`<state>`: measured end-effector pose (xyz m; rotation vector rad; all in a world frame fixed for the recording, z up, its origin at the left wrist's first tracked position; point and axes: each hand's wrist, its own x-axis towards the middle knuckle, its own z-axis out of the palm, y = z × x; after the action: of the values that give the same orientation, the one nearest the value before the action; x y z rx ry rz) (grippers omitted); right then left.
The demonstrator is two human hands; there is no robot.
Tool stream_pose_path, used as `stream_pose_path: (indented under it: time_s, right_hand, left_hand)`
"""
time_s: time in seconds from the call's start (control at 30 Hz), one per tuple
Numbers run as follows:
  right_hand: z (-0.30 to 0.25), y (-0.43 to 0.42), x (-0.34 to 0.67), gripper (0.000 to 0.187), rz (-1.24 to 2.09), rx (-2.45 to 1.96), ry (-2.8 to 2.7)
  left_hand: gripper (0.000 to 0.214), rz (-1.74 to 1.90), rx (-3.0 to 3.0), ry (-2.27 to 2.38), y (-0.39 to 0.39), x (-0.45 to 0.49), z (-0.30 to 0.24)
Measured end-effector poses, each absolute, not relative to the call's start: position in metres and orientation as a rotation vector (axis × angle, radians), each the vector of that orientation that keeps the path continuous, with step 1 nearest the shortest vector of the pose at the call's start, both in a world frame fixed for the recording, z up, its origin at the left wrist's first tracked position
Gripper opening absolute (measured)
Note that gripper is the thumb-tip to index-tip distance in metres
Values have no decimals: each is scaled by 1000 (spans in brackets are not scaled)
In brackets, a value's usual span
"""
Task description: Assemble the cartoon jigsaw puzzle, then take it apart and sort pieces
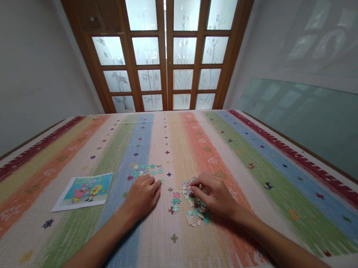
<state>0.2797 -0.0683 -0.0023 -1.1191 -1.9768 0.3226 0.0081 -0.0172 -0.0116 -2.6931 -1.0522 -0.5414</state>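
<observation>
My right hand (214, 194) is over a pile of loose jigsaw puzzle pieces (195, 218), its thumb and index finger pinched together at the pile's upper part. A small piece seems to be between those fingertips, mostly covered by them. To the left, my left hand (144, 195) rests on the cloth with its fingers curled down and close together; whatever is under them is hidden. Just beyond its knuckles lies a spread of mostly teal puzzle pieces (152, 167). Between my hands a few pink, teal and red pieces (176, 201) form a short column.
A printed cartoon picture (88, 191) on white paper lies left of my left hand. The striped tablecloth (190, 245) covers the broad table. Past its far edge stand wooden doors (168, 63) with frosted panes. A pale green glass-like panel (315, 117) is at the right.
</observation>
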Motion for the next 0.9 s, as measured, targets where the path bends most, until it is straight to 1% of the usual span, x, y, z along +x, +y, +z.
stream_pose_path:
  time_s: [0.23,0.43,0.57,0.67,0.8,0.9]
  right_hand:
    - [-3,-67,281,13,245,-1186,-2059]
    - [-7,-65,284,16,225,-1247,-2093]
    - [-7,-65,284,16,247,-1235,-2125]
    - [-7,-66,283,11,243,-1218,-2149]
    - [-3,-70,281,15,240,-1211,-2213]
    - [1,-73,281,15,257,-1206,-2267]
  left_hand:
    - [26,-450,-2690,-1201,-20,11,-9]
    - [28,-467,-2687,-1208,-19,10,-10]
    - [25,-530,-2698,-1210,-19,9,-11]
    - [24,-624,-2748,-1163,-21,10,-10]
    - [26,-763,-2912,-973,-28,16,-6]
    - [27,-781,-3034,-852,-36,21,-2]
